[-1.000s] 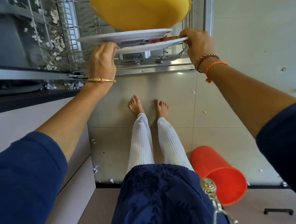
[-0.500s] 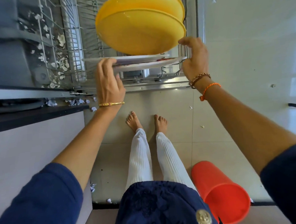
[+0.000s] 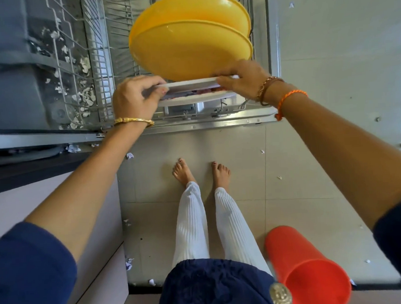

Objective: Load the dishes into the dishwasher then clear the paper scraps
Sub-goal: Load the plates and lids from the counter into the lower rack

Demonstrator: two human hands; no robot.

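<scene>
Fingers first: the left hand (image 3: 135, 100) has its fingers (image 3: 155, 93) curled tight around the near-left rim of the upper round white plate (image 3: 190, 84), thumb tucked under, pinching it. Across from it, the right hand (image 3: 242, 80) lays its fingers over the same plate's right rim, curled down onto the edge, so both hands grip the one plate. Just beneath sits a second round white plate (image 3: 198, 98), with something red and dark showing in the gap between the two. Wrists out now: a gold bangle (image 3: 134, 121) rings the left wrist, a brown bead bracelet (image 3: 267, 86) and an orange thread band (image 3: 290, 98) the right. Both forearms reach forward, bare to the dark blue sleeves near the camera. The plates sit in the grey wire rack (image 3: 100, 71) of the open dishwasher (image 3: 207, 123), right behind two big yellow plastic bowls (image 3: 191, 49) standing on edge. White paper scraps (image 3: 84, 65) litter the rack's left side, and more lie on the pale tiled floor (image 3: 303, 192). A red-orange plastic tumbler (image 3: 307, 267) lies near the person's right leg.
</scene>
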